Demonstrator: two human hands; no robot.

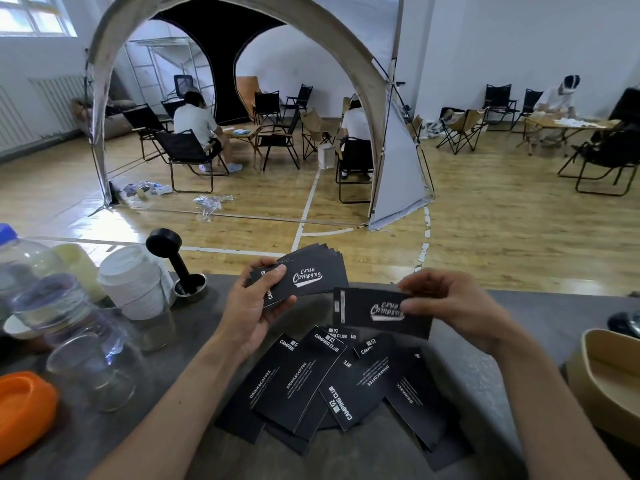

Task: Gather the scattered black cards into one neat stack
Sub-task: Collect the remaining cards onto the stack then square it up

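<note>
My left hand (254,306) grips a fanned stack of black cards (311,275) above the grey table, thumb across the top card with its white "Club Camping" logo. My right hand (450,306) pinches a single black card (374,311) by its right end, just right of and below the stack, apart from it. Several more black cards (332,386) lie scattered and overlapping on the table (194,441) below both hands, most showing white "Camping Club" text.
At the left stand a clear plastic bottle (31,282), glass cups (93,368), stacked white paper cups (135,282), a black tamper (173,258) and an orange object (24,410). A tan bowl (606,375) sits at the right edge. Beyond the table are a tent, chairs and seated people.
</note>
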